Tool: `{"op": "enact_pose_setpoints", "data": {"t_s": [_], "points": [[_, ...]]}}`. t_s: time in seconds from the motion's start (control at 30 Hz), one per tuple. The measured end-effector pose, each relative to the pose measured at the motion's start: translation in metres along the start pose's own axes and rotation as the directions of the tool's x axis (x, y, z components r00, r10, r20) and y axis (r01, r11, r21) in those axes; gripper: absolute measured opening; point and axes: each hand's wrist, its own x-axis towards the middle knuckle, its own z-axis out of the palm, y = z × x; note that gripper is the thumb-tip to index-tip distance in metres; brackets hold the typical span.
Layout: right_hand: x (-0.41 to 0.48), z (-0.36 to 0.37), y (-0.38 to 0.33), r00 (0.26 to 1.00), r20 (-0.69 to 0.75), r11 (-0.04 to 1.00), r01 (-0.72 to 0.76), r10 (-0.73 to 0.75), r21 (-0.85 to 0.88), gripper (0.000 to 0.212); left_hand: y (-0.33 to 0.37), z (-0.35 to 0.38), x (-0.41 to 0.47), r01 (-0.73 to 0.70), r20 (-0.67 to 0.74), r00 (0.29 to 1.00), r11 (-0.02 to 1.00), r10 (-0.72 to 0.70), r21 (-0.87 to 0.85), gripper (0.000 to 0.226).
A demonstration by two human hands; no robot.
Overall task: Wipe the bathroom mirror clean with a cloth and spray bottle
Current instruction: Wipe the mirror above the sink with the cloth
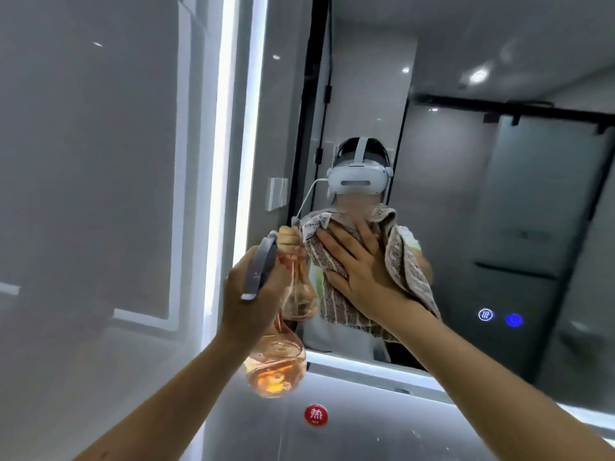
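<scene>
The bathroom mirror (466, 201) fills the right half of the view, framed by a lit white strip. My right hand (359, 264) lies flat, fingers spread, pressing a brown-and-white striped cloth (336, 294) against the glass low in the mirror's left part. My left hand (248, 291) holds a clear pinkish spray bottle (278, 364) with a grey trigger head (261, 266), upright just left of the cloth and close to the mirror's left edge. The glass reflects the bottle, the cloth and a person wearing a white headset.
A glossy grey tiled wall (100, 161) stands on the left. Two glowing touch buttons (499, 317) sit low on the mirror's right side. A round red sticker (315, 414) is on the wall below the mirror. A black-framed shower screen shows in reflection.
</scene>
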Motion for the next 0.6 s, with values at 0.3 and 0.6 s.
{"op": "enact_pose_setpoints", "data": {"t_s": [0.3,0.6], "points": [[0.068,-0.021,0.033,0.997,-0.029,0.993,0.073,-0.075,-0.090,0.053,0.036,0.004,0.037,-0.045,-0.024,0.999,0.998,0.044,-0.040,0.011],[0.087,-0.072,0.085,0.998,-0.062,0.977,0.000,-0.014,-0.213,0.056,0.069,0.033,0.045,-0.064,-0.026,0.998,0.991,0.061,-0.115,0.017]]}}
